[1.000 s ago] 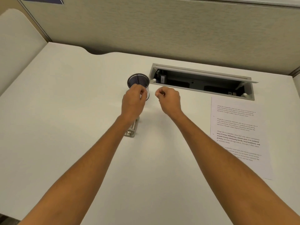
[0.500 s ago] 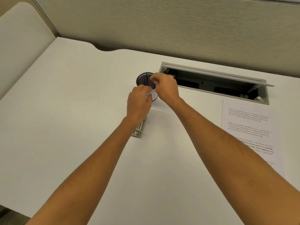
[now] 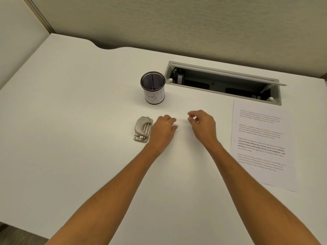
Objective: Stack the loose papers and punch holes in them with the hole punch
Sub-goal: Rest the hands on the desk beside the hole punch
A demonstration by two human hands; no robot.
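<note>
A small grey metal hole punch lies on the white desk, just left of my left hand. That hand hovers palm down with its fingers curled and holds nothing. My right hand is a little to the right, fingers loosely bent and apart, also with nothing in it. A stack of printed papers lies flat at the right, apart from both hands.
A black mesh cup with a white label stands behind the hands. An open cable tray is sunk into the desk at the back right. Partition walls close the back and left. The desk's front edge shows at the lower left.
Both hands have drawn back from the mesh cup toward me and let go of it. The hole punch, hidden under the left wrist before, is now in full view.
</note>
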